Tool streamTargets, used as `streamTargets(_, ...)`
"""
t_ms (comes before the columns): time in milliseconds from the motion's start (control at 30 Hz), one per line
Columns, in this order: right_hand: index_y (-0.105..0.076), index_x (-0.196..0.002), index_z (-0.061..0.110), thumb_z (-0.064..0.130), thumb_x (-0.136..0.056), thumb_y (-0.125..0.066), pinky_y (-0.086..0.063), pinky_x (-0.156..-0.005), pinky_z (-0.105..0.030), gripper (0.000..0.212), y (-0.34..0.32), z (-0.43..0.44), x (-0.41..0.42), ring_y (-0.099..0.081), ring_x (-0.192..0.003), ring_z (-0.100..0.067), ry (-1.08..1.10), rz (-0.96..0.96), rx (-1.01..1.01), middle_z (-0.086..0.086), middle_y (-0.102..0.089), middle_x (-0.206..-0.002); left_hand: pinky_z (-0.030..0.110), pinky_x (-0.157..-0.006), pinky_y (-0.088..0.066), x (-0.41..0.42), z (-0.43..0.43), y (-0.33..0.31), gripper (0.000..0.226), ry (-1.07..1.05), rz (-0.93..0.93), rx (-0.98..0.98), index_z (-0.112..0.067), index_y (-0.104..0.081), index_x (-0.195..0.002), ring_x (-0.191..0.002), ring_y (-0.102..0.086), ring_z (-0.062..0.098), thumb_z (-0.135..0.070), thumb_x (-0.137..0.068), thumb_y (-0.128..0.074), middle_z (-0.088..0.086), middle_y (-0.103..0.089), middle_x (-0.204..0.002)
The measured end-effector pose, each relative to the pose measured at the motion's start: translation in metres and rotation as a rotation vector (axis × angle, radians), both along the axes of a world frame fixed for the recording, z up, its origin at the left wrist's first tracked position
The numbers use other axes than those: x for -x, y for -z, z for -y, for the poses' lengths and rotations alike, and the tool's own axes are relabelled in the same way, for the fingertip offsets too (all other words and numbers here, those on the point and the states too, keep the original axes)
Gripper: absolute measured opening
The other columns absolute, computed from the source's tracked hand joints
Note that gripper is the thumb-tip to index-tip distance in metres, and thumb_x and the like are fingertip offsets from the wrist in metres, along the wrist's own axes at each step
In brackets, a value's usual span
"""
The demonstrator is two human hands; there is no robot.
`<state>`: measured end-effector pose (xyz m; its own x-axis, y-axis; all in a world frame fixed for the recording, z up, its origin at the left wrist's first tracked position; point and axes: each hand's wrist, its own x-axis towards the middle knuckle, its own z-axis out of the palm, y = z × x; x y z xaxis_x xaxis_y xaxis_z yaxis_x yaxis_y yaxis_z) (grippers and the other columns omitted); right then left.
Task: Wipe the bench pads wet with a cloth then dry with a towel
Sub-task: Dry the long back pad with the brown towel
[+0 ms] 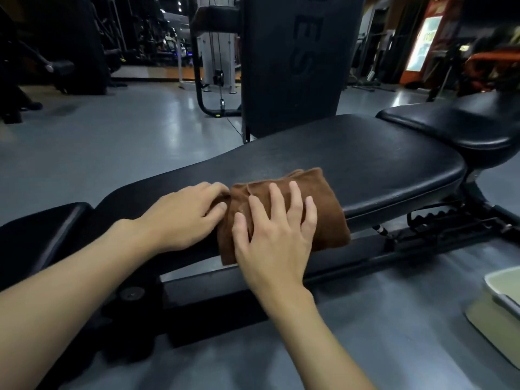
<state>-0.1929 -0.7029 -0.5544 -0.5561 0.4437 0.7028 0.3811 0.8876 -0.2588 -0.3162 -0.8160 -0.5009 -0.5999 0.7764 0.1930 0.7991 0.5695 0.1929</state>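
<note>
Head view. A folded brown cloth [323, 209] lies across the long pad [351, 153] of a black padded table [365, 257], at about the middle of the pad's length and towards its near side. The cloth is a uniform rust-brown with a soft, napped surface. It is folded into several layers whose edges show as ridges along its far side, and its near end hangs over the pad's near edge. The right hand [275, 237] rests flat on top of the cloth, its fingers [277, 198] straight and spread apart, pointing away from the viewer. The left hand [183, 215] lies on the pad just left of the cloth, its fingers [218, 190] held close together and curled, pinching the cloth's left edge against the thumb. The long pad is smooth, dark and slightly glossy. A second pad [455, 125] lies at the far right, apart from the long pad by a narrow gap, and a smaller pad [42, 229] sits at the near left. The table stands on a grey floor [112, 142]. A pale tray [503, 288] sits on the floor at the near right. A dark upright panel [292, 66] and a cable machine [213, 52] stand beyond the table.
</note>
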Motion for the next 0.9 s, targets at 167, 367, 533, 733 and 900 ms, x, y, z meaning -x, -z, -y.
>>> streamTargets(167, -0.067, -0.127, 0.029, 0.053, -0.090, -0.052, -0.003, -0.116, -0.069, 0.047, 0.010, -0.029, -0.024, -0.016, -0.153, -0.030, 0.116, -0.090, 0.014, -0.004, -0.044, -0.154, 0.045, -0.106, -0.038, -0.011, -0.020, -0.007, 0.044, 0.054, 0.070, -0.124, -0.034, -0.045, -0.139, -0.131, -0.044, 0.010, -0.050, -0.101, -0.029, -0.016, -0.048, -0.142)
streamTargets(367, -0.074, -0.111, 0.026, 0.050, -0.082, -0.058, -0.004, -0.111, -0.075, 0.041, 0.010, -0.052, -0.016, -0.030, -0.148, -0.028, 0.167, -0.260, -0.004, -0.003, -0.055, -0.143, 0.050, -0.108, -0.036, -0.032, -0.050, -0.011, 0.044, 0.149, 0.149, -0.114, -0.044, -0.034, -0.143, -0.130, -0.043, 0.004, -0.052, -0.101, -0.022, -0.020, -0.045, -0.142)
streamTargets(533, -0.076, -0.103, 0.024, 0.042, -0.082, -0.056, -0.003, -0.114, -0.070, 0.034, -0.006, -0.091, -0.028, -0.032, -0.146, -0.024, 0.198, -0.378, 0.064, -0.002, -0.055, -0.143, 0.048, -0.112, -0.034, -0.037, -0.049, -0.013, 0.057, 0.147, 0.175, -0.109, -0.045, -0.028, -0.146, -0.134, -0.041, 0.006, -0.067, -0.095, -0.014, -0.021, -0.039, -0.147)
streamTargets(733, -0.063, -0.131, 0.028, 0.047, -0.086, -0.055, 0.001, -0.117, -0.068, 0.050, -0.007, -0.080, -0.034, 0.002, -0.154, -0.031, 0.352, -0.326, 0.234, -0.011, -0.015, -0.166, 0.046, -0.105, -0.037, -0.047, -0.056, -0.016, 0.052, 0.133, 0.119, -0.022, -0.045, -0.029, -0.145, -0.128, -0.045, 0.011, -0.059, -0.096, -0.015, -0.017, -0.049, -0.129)
streamTargets(900, -0.054, -0.142, 0.026, 0.055, -0.082, -0.053, -0.008, -0.116, -0.070, 0.066, 0.003, -0.060, -0.014, 0.010, -0.151, -0.042, 0.301, -0.438, 0.405, -0.017, -0.001, -0.167, 0.040, -0.097, -0.040, -0.044, -0.067, -0.025, 0.048, 0.069, 0.088, -0.082, -0.040, -0.041, -0.140, -0.119, -0.052, 0.015, -0.054, -0.099, -0.020, -0.014, -0.057, -0.122)
